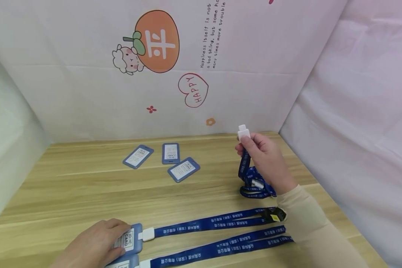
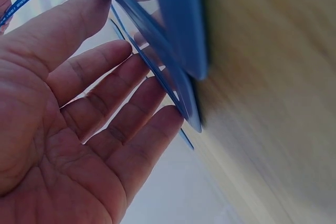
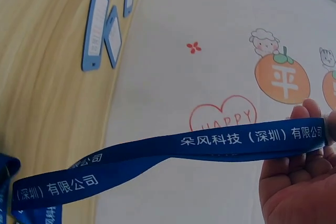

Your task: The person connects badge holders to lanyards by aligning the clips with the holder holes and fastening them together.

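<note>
lying nearest on the woodgrain tabletop: a blue-framed plastic card holder, joined by a white end piece to a flat navy lanyard with white lettering. just beyond, the left hand: fingers loosely extended, tips against a second blue-framed holder, whose matching navy lanyard runs rightward to a black piece with a yellow label. hands well apart. farther right, a heaped navy lanyard bundle with a silvery metal part. above it, the right hand, out of a cream sleeve, pinches a white plastic clip between thumb and fingers; a navy strap hangs from clip to bundle. farther back, three loose blue-framed holders: one alone at left, two touching or nearly so, cannot tell which. farthest, white cloth printed with an orange fruit and red heart.
</note>
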Demonstrator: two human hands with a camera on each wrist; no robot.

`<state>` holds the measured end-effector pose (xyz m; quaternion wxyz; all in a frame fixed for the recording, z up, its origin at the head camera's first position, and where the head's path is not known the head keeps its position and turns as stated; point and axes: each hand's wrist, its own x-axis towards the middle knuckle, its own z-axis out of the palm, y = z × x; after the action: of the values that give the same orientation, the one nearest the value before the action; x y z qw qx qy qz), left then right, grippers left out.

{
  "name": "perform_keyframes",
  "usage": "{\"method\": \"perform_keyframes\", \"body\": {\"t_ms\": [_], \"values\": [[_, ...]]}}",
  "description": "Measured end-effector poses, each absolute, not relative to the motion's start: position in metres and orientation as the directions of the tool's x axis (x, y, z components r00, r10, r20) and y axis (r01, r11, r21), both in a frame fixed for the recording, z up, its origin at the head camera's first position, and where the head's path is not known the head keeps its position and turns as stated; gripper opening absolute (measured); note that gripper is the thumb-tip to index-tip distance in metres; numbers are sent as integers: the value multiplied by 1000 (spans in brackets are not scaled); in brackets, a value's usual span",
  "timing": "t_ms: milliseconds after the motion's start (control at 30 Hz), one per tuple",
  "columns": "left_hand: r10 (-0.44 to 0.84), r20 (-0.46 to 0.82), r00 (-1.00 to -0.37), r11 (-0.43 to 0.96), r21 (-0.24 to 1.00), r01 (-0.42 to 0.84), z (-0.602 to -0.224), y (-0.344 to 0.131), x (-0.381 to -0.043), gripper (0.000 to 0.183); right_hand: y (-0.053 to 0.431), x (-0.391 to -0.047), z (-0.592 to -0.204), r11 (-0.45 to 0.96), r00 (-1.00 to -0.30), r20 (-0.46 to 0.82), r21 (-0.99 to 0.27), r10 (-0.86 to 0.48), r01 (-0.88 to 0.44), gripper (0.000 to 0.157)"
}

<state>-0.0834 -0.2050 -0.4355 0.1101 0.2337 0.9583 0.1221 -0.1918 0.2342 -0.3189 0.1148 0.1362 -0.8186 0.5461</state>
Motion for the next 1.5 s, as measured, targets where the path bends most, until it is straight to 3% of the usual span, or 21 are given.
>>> {"method": "perform_keyframes", "body": {"t_ms": [333, 900, 1500], "values": [[458, -165, -873, 868, 295, 400, -435, -204, -83, 53, 217, -182, -341, 412, -958, 195, -871, -209, -267, 43], [430, -178, -885, 881, 297, 368, -429, -202, -79, 53, 206, -174, -375, 410, -951, 94, -887, -294, -214, 43], [451, -30, -892, 882, 168, 440, -396, -168, -102, 52, 203, -172, -387, 420, -947, 61, -886, -314, -196, 36]]}}
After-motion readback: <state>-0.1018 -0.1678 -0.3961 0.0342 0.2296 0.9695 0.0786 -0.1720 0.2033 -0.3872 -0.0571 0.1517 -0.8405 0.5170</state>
